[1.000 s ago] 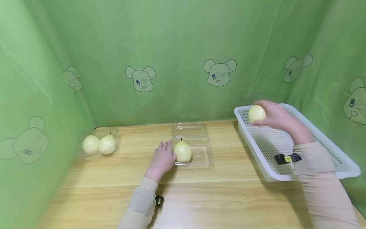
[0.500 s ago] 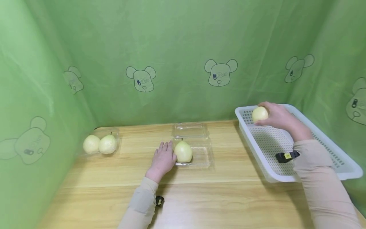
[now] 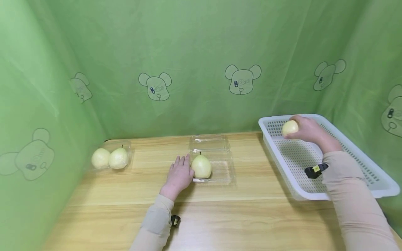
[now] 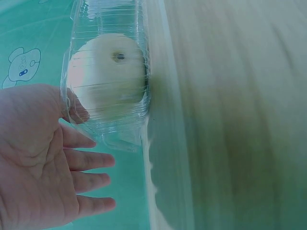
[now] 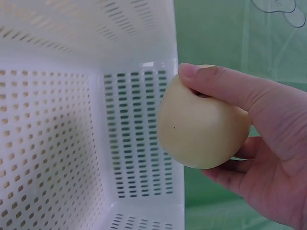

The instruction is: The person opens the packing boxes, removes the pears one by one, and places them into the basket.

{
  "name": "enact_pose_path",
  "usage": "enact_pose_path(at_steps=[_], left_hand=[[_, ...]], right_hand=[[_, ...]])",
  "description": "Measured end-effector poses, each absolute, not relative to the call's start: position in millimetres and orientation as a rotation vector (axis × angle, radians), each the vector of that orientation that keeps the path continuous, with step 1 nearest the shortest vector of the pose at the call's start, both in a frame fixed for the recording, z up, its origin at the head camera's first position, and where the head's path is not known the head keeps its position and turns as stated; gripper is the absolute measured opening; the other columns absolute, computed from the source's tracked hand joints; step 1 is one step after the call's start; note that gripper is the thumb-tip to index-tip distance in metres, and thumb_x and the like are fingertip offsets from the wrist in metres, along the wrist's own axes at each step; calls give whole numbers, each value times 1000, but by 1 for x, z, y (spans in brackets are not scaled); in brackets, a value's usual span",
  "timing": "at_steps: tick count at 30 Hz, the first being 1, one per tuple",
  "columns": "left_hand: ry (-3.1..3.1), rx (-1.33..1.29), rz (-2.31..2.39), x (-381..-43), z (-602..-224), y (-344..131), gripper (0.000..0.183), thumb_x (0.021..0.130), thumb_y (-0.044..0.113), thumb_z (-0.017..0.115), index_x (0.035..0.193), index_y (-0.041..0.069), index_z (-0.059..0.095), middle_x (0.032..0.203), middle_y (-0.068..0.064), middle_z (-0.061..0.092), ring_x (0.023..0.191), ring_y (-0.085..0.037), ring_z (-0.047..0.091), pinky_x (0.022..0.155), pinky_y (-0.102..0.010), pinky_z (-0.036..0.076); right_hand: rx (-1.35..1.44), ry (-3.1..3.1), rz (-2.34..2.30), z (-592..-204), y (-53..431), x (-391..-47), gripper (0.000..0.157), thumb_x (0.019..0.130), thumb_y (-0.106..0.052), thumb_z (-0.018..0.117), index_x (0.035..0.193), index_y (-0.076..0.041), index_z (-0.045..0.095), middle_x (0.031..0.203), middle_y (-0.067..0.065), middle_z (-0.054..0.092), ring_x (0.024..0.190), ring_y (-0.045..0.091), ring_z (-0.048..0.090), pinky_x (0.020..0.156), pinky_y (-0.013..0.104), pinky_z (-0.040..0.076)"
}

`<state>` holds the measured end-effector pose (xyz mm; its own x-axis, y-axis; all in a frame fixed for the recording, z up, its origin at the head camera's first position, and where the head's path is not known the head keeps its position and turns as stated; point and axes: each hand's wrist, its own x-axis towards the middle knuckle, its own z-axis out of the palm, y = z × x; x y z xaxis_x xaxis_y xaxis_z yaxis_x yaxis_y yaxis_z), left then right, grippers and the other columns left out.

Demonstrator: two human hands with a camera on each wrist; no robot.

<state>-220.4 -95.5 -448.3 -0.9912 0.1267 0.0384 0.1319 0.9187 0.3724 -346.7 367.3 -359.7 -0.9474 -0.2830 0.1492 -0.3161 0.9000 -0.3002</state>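
Note:
My right hand [image 3: 311, 132] grips a pale yellow pear [image 5: 204, 127] over the far end of the white basket [image 3: 277, 158]. In the right wrist view the thumb lies across its top and the other fingers curl beneath. My left hand [image 3: 179, 174] rests at the left side of a clear plastic box [image 3: 221, 170] whose lid lies folded back. A pear [image 3: 201, 166], stem up, sits in the box's left half. In the left wrist view the thumb touches the box wall [image 4: 108, 115] beside that pear, and the other fingers stretch out straight.
A second clear box [image 3: 129, 153] with two pears [image 3: 118, 158] stands at the left, by the green curtain [image 3: 194, 104]. The curtain surrounds the wooden table [image 3: 220, 216] at the back and both sides. The basket has raised, slotted walls.
My right hand, with the pear in it, has moved slightly right and lower over the basket. The left hand and the box have stayed in place.

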Motion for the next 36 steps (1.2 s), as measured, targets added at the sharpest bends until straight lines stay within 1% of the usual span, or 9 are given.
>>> enact_pose_path(at_steps=[9,13,17,21,26,30,33,36], left_hand=[[-3051,-219,-592,-220,-449,-96,59,97,23,42,151,1,32,152,-24,39,145,-42,29,117,-60,28],[-3054,-214,-594,-220,-449,-95,59,97,23,42,151,2,31,152,-23,39,145,-42,28,117,-60,28],[-3051,-213,-599,-220,-450,-96,59,97,23,42,151,2,31,152,-23,39,145,-42,28,117,-60,28],[-3049,-210,-601,-221,-450,-96,60,97,23,41,152,3,30,152,-23,39,146,-42,28,117,-60,28],[-3045,-205,-598,-220,-448,-95,60,97,23,41,152,3,30,152,-23,39,146,-42,28,117,-60,28],[-3044,-205,-600,-219,-447,-95,59,96,23,42,151,2,31,151,-24,40,145,-42,29,117,-60,28],[-3049,-200,-600,-219,-447,-95,59,97,23,41,152,3,30,152,-23,39,145,-42,28,117,-60,28],[-3049,-196,-600,-218,-447,-95,59,97,23,42,151,3,31,152,-23,39,145,-42,28,117,-60,28]], right_hand=[[424,-3004,480,-374,382,-352,82,73,-34,83,129,13,46,116,37,57,103,52,55,88,67,44],[402,-3021,489,-381,388,-354,81,73,-34,83,127,14,47,113,37,58,100,51,56,86,67,44],[388,-3030,509,-388,395,-357,80,74,-33,82,127,15,46,114,39,56,100,52,55,86,67,44],[374,-3030,556,-397,406,-361,84,74,-32,81,129,19,43,116,41,54,101,53,54,88,67,43],[329,-3040,636,-409,421,-366,88,76,-33,81,130,21,39,114,41,53,98,51,54,85,65,44],[269,-3091,660,-412,426,-362,93,79,-36,78,136,21,32,120,43,48,104,54,51,88,68,42],[247,-3110,657,-413,428,-359,91,80,-37,76,136,20,32,119,42,49,103,53,52,87,66,43],[241,-3117,651,-414,430,-358,84,80,-35,76,131,18,36,112,39,53,97,49,54,81,62,46]])
